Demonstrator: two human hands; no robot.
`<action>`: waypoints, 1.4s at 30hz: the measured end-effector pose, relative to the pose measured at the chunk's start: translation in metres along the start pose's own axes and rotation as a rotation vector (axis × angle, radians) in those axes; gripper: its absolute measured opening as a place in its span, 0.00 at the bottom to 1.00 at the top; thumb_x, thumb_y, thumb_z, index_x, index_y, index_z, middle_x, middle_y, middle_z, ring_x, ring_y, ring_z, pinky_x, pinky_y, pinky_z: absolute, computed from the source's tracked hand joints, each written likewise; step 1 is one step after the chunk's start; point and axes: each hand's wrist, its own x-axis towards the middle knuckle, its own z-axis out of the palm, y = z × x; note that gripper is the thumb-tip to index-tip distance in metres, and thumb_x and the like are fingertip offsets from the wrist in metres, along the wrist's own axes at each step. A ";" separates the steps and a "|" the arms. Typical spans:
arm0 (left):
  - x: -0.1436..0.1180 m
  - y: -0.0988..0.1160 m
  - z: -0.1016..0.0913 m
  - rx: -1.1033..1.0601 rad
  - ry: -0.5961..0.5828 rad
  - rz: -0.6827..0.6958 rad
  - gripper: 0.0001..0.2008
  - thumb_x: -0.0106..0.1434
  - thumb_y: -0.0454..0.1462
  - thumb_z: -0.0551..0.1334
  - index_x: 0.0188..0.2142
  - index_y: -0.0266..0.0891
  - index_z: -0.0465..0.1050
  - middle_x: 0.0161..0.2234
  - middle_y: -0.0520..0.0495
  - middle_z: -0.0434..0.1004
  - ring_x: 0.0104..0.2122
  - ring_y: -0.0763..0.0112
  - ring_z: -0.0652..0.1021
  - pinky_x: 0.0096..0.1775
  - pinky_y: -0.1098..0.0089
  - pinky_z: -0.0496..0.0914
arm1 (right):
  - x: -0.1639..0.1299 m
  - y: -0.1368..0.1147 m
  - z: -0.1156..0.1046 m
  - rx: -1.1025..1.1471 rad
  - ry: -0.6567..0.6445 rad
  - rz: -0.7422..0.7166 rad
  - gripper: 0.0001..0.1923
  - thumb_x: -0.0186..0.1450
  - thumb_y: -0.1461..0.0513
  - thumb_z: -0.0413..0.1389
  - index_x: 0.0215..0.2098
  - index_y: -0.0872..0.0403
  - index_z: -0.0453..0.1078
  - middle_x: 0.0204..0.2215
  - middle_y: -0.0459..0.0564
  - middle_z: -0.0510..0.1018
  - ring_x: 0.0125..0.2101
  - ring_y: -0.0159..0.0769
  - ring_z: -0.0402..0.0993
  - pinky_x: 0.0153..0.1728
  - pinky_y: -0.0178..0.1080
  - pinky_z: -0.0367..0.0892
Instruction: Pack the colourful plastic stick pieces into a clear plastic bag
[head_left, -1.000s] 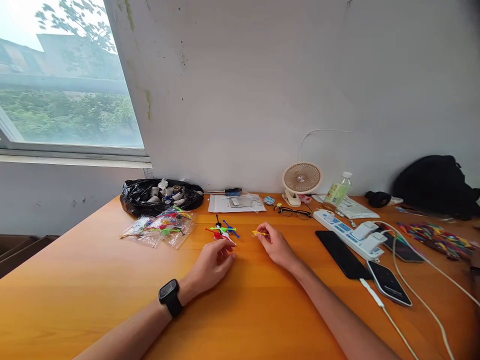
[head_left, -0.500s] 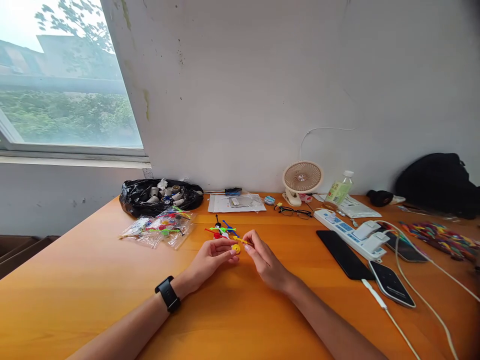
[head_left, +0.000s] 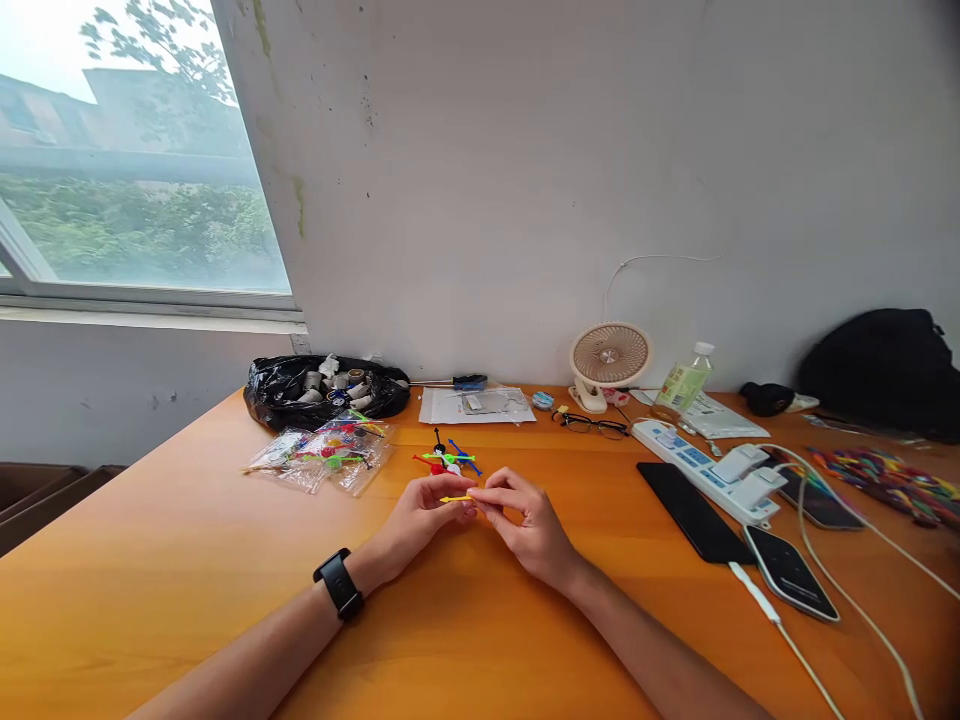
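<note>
My left hand (head_left: pixel 424 512), with a black watch on its wrist, and my right hand (head_left: pixel 525 520) meet just above the orange table (head_left: pixel 187 580). Between their fingertips they pinch a thin yellow stick (head_left: pixel 455 498) lying level. A yellow round piece seen earlier is hidden behind the fingers. Just beyond the hands lies a small cluster of coloured sticks and balls (head_left: pixel 448 460). Clear bags of more coloured parts (head_left: pixel 322 455) lie to the left of it.
A black bag of spools (head_left: pixel 326 392) and papers (head_left: pixel 476 405) sit at the back. A small fan (head_left: pixel 609 358), glasses (head_left: pixel 592 425), bottle (head_left: pixel 686 380), power strip (head_left: pixel 705 465), phones (head_left: pixel 694 515), cables and a black backpack (head_left: pixel 885 370) crowd the right.
My right hand carried the yellow stick left to meet my left hand. Both hands now hold it together, with the yellow round piece no longer showing.
</note>
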 end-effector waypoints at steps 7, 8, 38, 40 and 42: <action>-0.001 0.004 0.002 0.020 -0.024 0.000 0.16 0.59 0.42 0.74 0.44 0.35 0.81 0.40 0.43 0.83 0.37 0.66 0.79 0.44 0.67 0.72 | 0.001 -0.002 0.000 0.054 0.067 0.029 0.03 0.68 0.62 0.63 0.38 0.50 0.81 0.35 0.49 0.78 0.36 0.37 0.76 0.40 0.38 0.70; -0.002 0.004 0.002 0.020 -0.031 -0.003 0.16 0.60 0.42 0.74 0.44 0.35 0.81 0.38 0.43 0.83 0.36 0.67 0.79 0.44 0.67 0.71 | 0.001 -0.002 0.000 0.054 0.067 0.024 0.03 0.68 0.62 0.63 0.37 0.50 0.81 0.34 0.49 0.78 0.37 0.37 0.76 0.40 0.38 0.70; -0.004 0.011 0.002 0.122 0.067 0.197 0.18 0.62 0.47 0.72 0.46 0.38 0.81 0.46 0.40 0.82 0.45 0.58 0.80 0.49 0.60 0.74 | 0.006 -0.002 -0.010 0.262 0.009 0.341 0.15 0.67 0.50 0.62 0.37 0.54 0.75 0.27 0.45 0.72 0.27 0.31 0.65 0.28 0.34 0.64; -0.005 0.014 0.003 -0.060 0.014 0.125 0.18 0.65 0.49 0.68 0.44 0.37 0.82 0.45 0.39 0.81 0.44 0.57 0.80 0.48 0.59 0.74 | 0.007 -0.002 -0.012 0.299 0.021 0.341 0.15 0.66 0.49 0.63 0.37 0.53 0.75 0.28 0.44 0.72 0.27 0.31 0.65 0.28 0.35 0.64; -0.005 0.016 0.005 -0.198 -0.033 0.057 0.17 0.65 0.48 0.67 0.41 0.36 0.82 0.43 0.39 0.81 0.41 0.59 0.80 0.46 0.61 0.73 | 0.008 -0.001 -0.014 0.323 0.023 0.345 0.16 0.66 0.49 0.63 0.37 0.53 0.75 0.28 0.44 0.71 0.28 0.32 0.65 0.29 0.35 0.64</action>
